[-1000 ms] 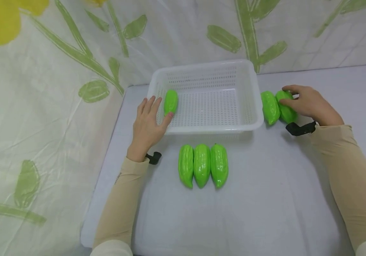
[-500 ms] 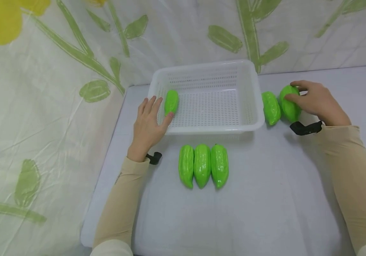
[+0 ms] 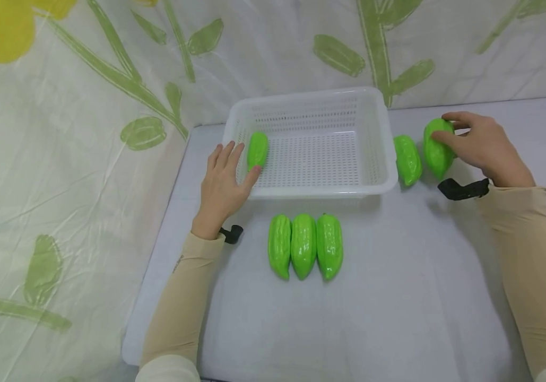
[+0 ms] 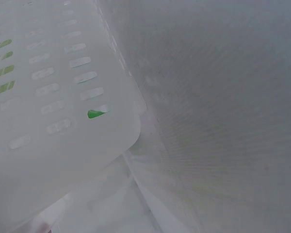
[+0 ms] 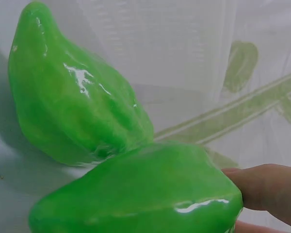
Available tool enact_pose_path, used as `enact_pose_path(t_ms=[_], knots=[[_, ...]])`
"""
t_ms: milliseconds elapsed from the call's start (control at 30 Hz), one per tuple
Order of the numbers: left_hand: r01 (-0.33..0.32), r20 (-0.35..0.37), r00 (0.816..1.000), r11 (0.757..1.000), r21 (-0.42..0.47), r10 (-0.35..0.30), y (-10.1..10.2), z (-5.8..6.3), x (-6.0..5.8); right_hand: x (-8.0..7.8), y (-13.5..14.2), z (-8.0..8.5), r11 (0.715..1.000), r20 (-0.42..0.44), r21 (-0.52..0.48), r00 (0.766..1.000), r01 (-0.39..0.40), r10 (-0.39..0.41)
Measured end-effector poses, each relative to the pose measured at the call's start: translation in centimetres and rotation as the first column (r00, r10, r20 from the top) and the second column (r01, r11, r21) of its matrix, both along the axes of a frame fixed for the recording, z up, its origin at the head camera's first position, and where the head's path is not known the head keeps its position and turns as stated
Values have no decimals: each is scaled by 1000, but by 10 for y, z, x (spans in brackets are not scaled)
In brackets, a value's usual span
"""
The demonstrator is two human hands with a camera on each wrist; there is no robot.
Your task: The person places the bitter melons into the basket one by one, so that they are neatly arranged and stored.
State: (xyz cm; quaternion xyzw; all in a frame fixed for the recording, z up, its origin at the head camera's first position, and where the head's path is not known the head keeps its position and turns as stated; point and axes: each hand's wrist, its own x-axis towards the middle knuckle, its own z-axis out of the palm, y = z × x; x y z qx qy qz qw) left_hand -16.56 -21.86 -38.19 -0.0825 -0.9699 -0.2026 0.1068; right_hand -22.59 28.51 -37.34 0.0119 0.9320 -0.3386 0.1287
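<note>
My right hand (image 3: 490,146) pinches a glossy green bitter melon (image 3: 437,154) between thumb and fingers, to the right of the basket. In the right wrist view that held melon (image 5: 140,194) overlaps a second bitter melon (image 5: 77,97), which lies beside the basket's right wall. My left hand (image 3: 222,185) rests at the left front corner of the white plastic basket (image 3: 320,190), fingers spread and fairly straight. Inside the basket, near the thumb, lies one bitter melon (image 3: 257,148). The left wrist view shows the slotted basket wall (image 4: 53,97), with a bit of green through one slot.
Three bitter melons lie side by side in front of the basket: a left one (image 3: 279,246), a middle one (image 3: 303,246) and a right one (image 3: 330,246). A white cloth covers the table (image 3: 387,307). A leaf-patterned curtain (image 3: 273,48) hangs behind and at the left.
My right hand has lifted its bitter melon and moved it right and away from me, opening a gap to the melon beside the basket. The left hand has stayed in place.
</note>
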Motion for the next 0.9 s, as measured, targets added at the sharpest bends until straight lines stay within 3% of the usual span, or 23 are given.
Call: enact_pose_path(t_ms=[600, 900], knots=[[3, -9, 1000, 1000, -6, -3, -1, -2, -1, 7, -7, 16, 993, -11, -106, 999, 50, -52], [0, -14, 1000, 1000, -5, 0, -1, -2, -1, 11, -12, 24, 992, -6, -84, 995, 95, -96]])
